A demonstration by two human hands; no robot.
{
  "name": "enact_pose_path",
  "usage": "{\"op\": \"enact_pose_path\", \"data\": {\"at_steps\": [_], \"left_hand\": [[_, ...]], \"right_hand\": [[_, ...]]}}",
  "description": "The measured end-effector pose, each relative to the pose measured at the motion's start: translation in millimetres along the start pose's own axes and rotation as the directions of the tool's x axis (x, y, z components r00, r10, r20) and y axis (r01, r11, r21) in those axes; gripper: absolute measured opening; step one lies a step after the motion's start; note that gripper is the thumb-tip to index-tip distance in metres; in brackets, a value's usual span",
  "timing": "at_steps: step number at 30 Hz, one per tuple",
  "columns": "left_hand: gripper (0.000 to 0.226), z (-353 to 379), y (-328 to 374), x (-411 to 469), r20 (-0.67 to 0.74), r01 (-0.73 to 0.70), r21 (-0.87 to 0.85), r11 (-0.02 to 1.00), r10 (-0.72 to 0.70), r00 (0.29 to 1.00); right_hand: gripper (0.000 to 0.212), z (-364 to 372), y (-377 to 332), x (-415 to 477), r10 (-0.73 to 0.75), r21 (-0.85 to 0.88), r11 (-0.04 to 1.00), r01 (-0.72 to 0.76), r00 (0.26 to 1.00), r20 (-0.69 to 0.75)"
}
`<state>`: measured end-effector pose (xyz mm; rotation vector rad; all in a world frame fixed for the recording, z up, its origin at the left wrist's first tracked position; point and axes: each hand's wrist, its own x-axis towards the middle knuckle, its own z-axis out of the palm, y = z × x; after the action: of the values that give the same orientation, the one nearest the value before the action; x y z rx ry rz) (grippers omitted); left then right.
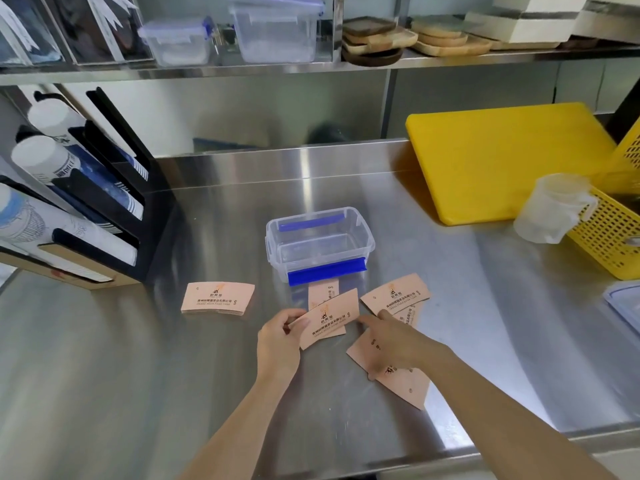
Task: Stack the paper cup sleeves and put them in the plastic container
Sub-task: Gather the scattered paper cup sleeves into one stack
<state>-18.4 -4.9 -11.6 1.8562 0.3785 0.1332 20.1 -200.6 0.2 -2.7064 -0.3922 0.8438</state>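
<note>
left hand (278,344) pinches one pink sleeve (327,318) by its left end. right hand (394,344) lies flat, fingers loose, on scattered sleeves (398,294). neat sleeve stack (217,298) far left. plastic container (320,239) just beyond, open.

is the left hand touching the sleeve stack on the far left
Apart. The head view shows bare steel between the left hand and the sleeve stack; it holds another sleeve.

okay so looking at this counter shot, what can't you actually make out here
- Head view: how many sleeves lie under the right hand; the hand covers them.
- The count in the sleeve stack at left; its edges are too thin.
- The printed text on the held sleeve in the left hand; too small.
- The lid at right; cut by the frame edge.
</note>
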Motion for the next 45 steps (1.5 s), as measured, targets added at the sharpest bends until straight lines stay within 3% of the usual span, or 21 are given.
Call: {"op": "enact_pose_path", "data": {"at_steps": [4,7,11,16,17,20,22,26,29,32,37,41,45], "left_hand": [[0.015,-1.1,-0.9,-1.8,0.002,0.01,0.013,1.0,-0.01,1.0],[0.011,-3.1,-2.7,-2.1,-0.006,0.018,0.025,1.0,-0.018,1.0],[0.012,-4.1,-4.8,-1.2,-0.011,0.007,0.021,1.0,-0.007,1.0],[0.015,-2.5,-6.3,1.1,-0.013,-0.026,0.023,0.999,0.026,1.0],[0.016,-2.0,-6.2,1.2,-0.011,-0.031,0.02,0.999,0.031,0.999],[0.019,-1.3,-4.5,0.9,0.002,-0.04,0.0,0.999,0.04,0.999],[0.021,-1.8,-3.7,0.9,0.028,-0.045,-0.022,0.999,0.045,0.999],[0.016,-1.4,-7.3,-0.4,0.141,-0.05,0.019,0.999,0.047,0.989],[0.023,-1.4,-8.6,-0.5,0.155,-0.064,0.05,0.997,0.056,0.986],[0.028,-3.5,-4.9,1.5,0.18,-0.077,0.052,0.996,0.066,0.981],[0.025,-9.1,-6.6,3.6,0.195,-0.086,0.087,0.992,0.067,0.979],[0.018,-14.7,-14.1,3.6,0.136,-0.023,0.134,0.991,0.005,0.991],[0.023,-27.2,-16.0,7.3,0.114,0.003,0.098,0.995,-0.015,0.993]], "right_hand": [[0.043,-3.5,1.9,3.3,0.032,0.089,0.996,-0.026,0.997,-0.067],[0.025,-11.1,4.0,6.2,0.054,0.244,0.97,-0.014,0.986,-0.156],[0.025,-25.4,1.9,8.4,0.105,0.48,0.876,0.042,0.956,-0.275],[0.029,-20.5,4.6,5.2,0.107,0.768,0.615,0.178,0.946,-0.305],[0.031,-15.2,6.0,5.3,0.114,0.756,0.633,0.167,0.945,-0.305],[0.026,2.7,12.9,8.8,0.142,0.502,0.864,0.035,0.94,-0.309],[0.028,10.0,15.2,9.6,0.18,0.392,0.919,-0.04,0.927,-0.33],[0.036,12.9,9.7,8.8,0.198,0.354,0.933,-0.068,0.918,-0.344],[0.021,13.3,5.0,8.7,0.185,0.394,0.919,-0.025,0.909,-0.374],[0.049,10.4,5.1,9.3,0.114,0.474,0.871,0.127,0.888,-0.446],[0.015,8.8,0.7,10.5,-0.063,0.352,0.906,0.234,0.898,-0.436],[0.013,9.1,-1.2,10.5,-0.069,0.408,0.874,0.264,0.899,-0.433],[0.021,7.3,-3.0,14.0,0.036,0.506,0.807,0.304,0.83,-0.556]]}}
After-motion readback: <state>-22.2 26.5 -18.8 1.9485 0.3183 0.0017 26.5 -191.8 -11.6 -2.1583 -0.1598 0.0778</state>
